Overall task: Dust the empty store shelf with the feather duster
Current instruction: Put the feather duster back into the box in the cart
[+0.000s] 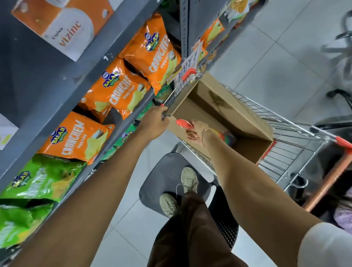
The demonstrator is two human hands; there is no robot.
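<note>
1. The grey metal shelving (pixel 49 64) fills the left half of the frame and runs from the lower left up to the upper centre. On its boards lie orange chip bags (pixel 119 89) in the middle and green chip bags (pixel 39 178) at the lower left. An orange and white box (pixel 67 22) lies on the board at the upper left.
2. A wire shopping cart (pixel 290 134) with orange-red corners stands at the centre right, just beside the shelving. Inside it sits an open cardboard box (pixel 227 109).
3. A dark plastic chair (pixel 163 179) is at the lower centre. The person stands on its seat in beige sneakers (pixel 189 179).
4. The left hand (pixel 155 122) reaches to the near rim of the cart, at the centre of the frame. Its fingers are curled over the wire edge and they grasp it.
5. The right hand (pixel 199 132) is inside the cardboard box, a little right of centre. It is closed around the feather duster (pixel 228 137), with a thin bracelet on the wrist.
6. The red handle end of the duster sticks out of the right hand toward the left hand. Its multicoloured feathers show behind the wrist, low inside the box.
</note>
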